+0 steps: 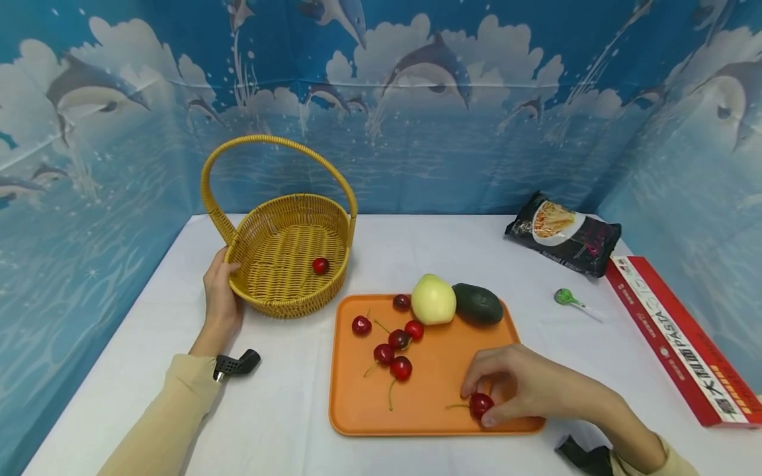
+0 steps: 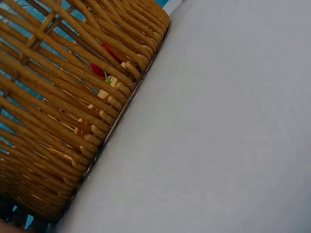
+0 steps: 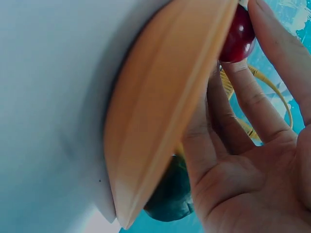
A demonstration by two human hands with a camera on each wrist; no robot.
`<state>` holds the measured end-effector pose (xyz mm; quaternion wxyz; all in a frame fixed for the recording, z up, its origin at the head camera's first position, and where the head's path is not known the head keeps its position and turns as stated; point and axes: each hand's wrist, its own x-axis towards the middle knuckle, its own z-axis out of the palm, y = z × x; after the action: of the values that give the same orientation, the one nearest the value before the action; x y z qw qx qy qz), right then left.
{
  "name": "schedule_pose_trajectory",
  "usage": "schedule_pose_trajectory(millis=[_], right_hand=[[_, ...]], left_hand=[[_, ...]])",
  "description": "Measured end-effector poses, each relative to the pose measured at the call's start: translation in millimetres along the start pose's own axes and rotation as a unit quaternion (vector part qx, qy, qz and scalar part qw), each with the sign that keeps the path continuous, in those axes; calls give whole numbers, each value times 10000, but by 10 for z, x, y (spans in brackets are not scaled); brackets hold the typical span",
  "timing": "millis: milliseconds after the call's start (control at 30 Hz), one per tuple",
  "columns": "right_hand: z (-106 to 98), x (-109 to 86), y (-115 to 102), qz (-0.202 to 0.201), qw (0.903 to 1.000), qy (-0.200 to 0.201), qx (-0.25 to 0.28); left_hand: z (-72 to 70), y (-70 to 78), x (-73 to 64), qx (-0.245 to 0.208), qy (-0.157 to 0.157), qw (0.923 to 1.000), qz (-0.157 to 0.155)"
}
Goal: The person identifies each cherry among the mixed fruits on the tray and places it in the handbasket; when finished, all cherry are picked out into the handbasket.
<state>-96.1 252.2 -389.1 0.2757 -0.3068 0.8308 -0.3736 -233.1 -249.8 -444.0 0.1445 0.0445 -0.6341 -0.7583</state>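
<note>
My left hand (image 1: 219, 291) grips the left side of a yellow wicker basket (image 1: 292, 305), with fingertips over its rim. One cherry (image 1: 321, 266) lies inside; through the weave in the left wrist view, a bit of red cherry (image 2: 98, 71) shows. Over the near right part of an orange tray (image 1: 357, 416), my right hand (image 1: 524, 383) pinches a cherry (image 1: 481, 404) between thumb and fingers, its stem pointing left. That cherry (image 3: 239, 36) also appears in the right wrist view. Several stemmed cherries (image 1: 401, 368) lie on the tray's left half.
A yellow-green apple-like fruit (image 1: 434, 300) and a dark green avocado (image 1: 477, 304) sit at the tray's back edge. To the right are a black food packet (image 1: 562, 235), a green lollipop (image 1: 564, 296) and a long red pasta box (image 1: 684, 340). A dolphin-print curtain (image 1: 405, 165) stands behind the table.
</note>
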Motion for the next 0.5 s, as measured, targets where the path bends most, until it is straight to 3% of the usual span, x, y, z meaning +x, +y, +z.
schedule_pose_trajectory(millis=[500], right_hand=[[21,8,-65,-177,9976,245,-618]], left_hand=[[3,-15,22,-191,56,9998,-37]])
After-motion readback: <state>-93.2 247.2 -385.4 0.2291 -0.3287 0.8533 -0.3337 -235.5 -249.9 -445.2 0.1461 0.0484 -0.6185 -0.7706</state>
